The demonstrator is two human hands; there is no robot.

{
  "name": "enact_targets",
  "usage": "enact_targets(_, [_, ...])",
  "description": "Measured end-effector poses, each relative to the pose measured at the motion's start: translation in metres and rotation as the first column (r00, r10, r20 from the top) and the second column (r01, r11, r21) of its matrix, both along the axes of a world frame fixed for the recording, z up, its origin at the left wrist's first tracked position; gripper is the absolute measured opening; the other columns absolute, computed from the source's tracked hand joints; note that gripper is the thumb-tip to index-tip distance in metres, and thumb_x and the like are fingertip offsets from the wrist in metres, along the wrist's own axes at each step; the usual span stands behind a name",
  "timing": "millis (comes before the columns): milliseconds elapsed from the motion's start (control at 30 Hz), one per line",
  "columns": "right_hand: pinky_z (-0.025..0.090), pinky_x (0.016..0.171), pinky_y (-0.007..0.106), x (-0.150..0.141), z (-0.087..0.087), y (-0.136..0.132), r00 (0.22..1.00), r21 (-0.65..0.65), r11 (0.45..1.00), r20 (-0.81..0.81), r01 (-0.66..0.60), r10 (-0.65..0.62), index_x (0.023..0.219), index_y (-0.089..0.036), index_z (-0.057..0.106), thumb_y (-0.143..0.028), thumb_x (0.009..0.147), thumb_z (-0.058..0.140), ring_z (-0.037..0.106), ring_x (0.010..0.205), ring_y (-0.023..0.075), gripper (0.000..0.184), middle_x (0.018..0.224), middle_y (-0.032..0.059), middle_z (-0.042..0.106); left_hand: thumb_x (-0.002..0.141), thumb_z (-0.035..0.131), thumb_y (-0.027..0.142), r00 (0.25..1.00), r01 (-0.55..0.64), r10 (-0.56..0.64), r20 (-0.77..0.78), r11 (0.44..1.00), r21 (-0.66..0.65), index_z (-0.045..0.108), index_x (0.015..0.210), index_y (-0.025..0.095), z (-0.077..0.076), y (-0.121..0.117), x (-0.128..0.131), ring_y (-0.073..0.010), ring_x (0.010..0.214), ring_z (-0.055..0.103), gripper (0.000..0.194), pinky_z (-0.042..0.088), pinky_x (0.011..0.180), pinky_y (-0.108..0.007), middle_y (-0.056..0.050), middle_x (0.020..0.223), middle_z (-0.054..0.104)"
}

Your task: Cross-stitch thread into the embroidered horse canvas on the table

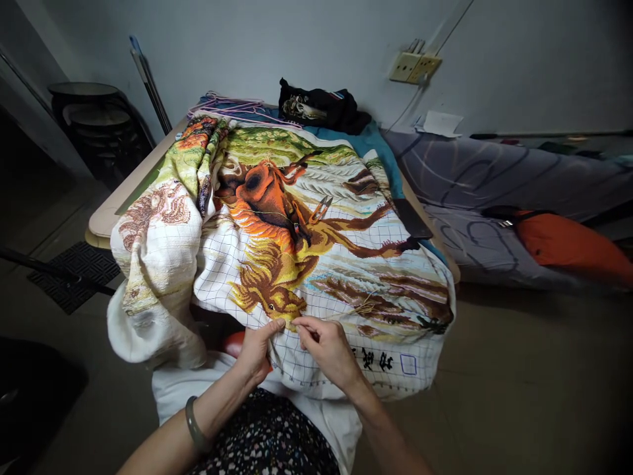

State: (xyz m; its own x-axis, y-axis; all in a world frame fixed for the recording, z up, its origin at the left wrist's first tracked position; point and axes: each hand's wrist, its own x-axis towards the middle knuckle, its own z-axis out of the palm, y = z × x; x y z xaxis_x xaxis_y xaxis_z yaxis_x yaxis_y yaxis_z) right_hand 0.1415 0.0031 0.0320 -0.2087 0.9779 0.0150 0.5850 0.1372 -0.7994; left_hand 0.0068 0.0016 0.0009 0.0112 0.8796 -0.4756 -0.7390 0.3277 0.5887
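Note:
A large cross-stitch cloth (341, 270) with horses in orange, yellow and brown lies over the table and hangs toward my lap. My left hand (257, 349) grips its near part, thumb on top and the other fingers underneath, beside the yellow horse's muzzle. Just right of that thumb, my right hand (326, 346) is closed in a pinch right at the cloth; what sits between the fingertips is too small to make out. Pale loose threads (366, 307) lie on the stitching beyond my right hand. Small thread snips (321, 210) rest on the cloth farther up.
The table's rim (111, 211) shows at the left, below bunched cloth (163, 257). Pink hangers (232, 105) and a black cloth bundle (321, 109) lie at the back. Black stools (93, 119) stand left. A wall socket (414, 66) and an orange bag (568, 244) are right.

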Motion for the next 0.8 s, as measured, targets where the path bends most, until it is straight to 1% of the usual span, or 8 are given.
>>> enact_targets(200, [0.034,0.048,0.021,-0.004,0.004,0.002,0.99,0.104,0.995,0.14,-0.008,-0.007,0.085,-0.016,0.07,-0.017,0.082,0.048,0.051,0.048,0.0107,0.022,0.057,0.0008,0.061,0.056,0.076,0.017,1.0,-0.005,0.005,0.008,1.0,-0.003,0.061,0.106,0.014,-0.001,-0.001,0.001,-0.0245,0.092,0.063,0.053,0.043,0.09,-0.038,-0.008,0.091,0.07])
enact_targets(267, [0.034,0.048,0.021,-0.003,0.005,0.003,0.989,0.086,0.996,0.149,-0.03,0.016,0.085,-0.016,0.068,-0.017,0.083,0.048,0.05,0.047,0.0107,0.021,0.057,0.0003,0.06,0.057,0.076,0.017,1.0,-0.001,0.001,0.006,1.0,-0.005,0.06,0.107,0.014,-0.002,-0.001,0.001,-0.024,0.091,0.064,0.053,0.043,0.09,-0.037,-0.008,0.091,0.07])
enact_targets(333, [0.036,0.05,0.021,-0.001,0.005,0.005,0.993,0.038,0.997,0.105,-0.064,0.06,0.085,-0.017,0.066,-0.018,0.085,0.047,0.051,0.048,0.0109,0.019,0.057,-0.0006,0.059,0.058,0.075,0.017,1.0,0.009,-0.008,0.004,1.0,-0.012,0.06,0.108,0.014,-0.002,-0.001,0.001,-0.0237,0.09,0.064,0.053,0.044,0.089,-0.037,-0.007,0.091,0.07])
enact_targets(367, [0.038,0.053,0.021,0.001,0.005,0.006,0.994,0.025,0.997,0.077,-0.079,0.077,0.085,-0.017,0.066,-0.018,0.085,0.048,0.053,0.052,0.0115,0.018,0.06,-0.0002,0.06,0.058,0.075,0.018,1.0,0.015,-0.015,0.006,1.0,-0.014,0.06,0.108,0.014,-0.002,-0.001,0.001,-0.0237,0.089,0.064,0.052,0.045,0.088,-0.037,-0.007,0.09,0.07])
enact_targets(433, [0.041,0.06,0.022,0.005,0.003,0.008,0.996,0.042,0.995,0.039,-0.087,0.086,0.084,-0.018,0.065,-0.018,0.085,0.05,0.056,0.063,0.0132,0.016,0.07,0.0017,0.062,0.058,0.075,0.018,0.999,0.029,-0.029,0.017,0.999,-0.019,0.06,0.109,0.014,-0.001,0.0,0.001,-0.024,0.085,0.065,0.053,0.046,0.086,-0.038,-0.007,0.089,0.071])
enact_targets(500, [0.042,0.065,0.024,0.007,-0.001,0.01,0.997,0.078,0.994,0.018,-0.08,0.079,0.083,-0.019,0.066,-0.017,0.084,0.052,0.056,0.072,0.0145,0.015,0.078,0.0033,0.062,0.058,0.075,0.018,0.999,0.043,-0.042,0.028,0.999,-0.023,0.059,0.11,0.014,0.0,0.0,0.001,-0.0244,0.084,0.065,0.054,0.046,0.085,-0.038,-0.008,0.089,0.071])
enact_targets(633, [0.042,0.065,0.024,0.009,-0.007,0.014,0.994,0.095,0.991,-0.035,-0.096,0.1,0.082,-0.019,0.068,-0.013,0.083,0.052,0.055,0.072,0.014,0.016,0.077,0.0029,0.059,0.059,0.074,0.016,0.999,0.044,-0.044,0.032,0.999,-0.019,0.059,0.11,0.015,0.003,0.001,0.001,-0.0243,0.087,0.065,0.054,0.046,0.086,-0.037,-0.008,0.092,0.071])
enact_targets(800, [0.042,0.063,0.024,0.009,-0.01,0.018,0.986,0.116,0.986,-0.105,-0.121,0.133,0.083,-0.02,0.068,-0.012,0.084,0.052,0.056,0.072,0.0134,0.018,0.078,0.0029,0.059,0.059,0.074,0.015,1.0,0.028,-0.028,0.012,0.999,-0.015,0.059,0.111,0.015,0.002,0.001,0.001,-0.0241,0.088,0.064,0.054,0.045,0.086,-0.037,-0.007,0.091,0.071])
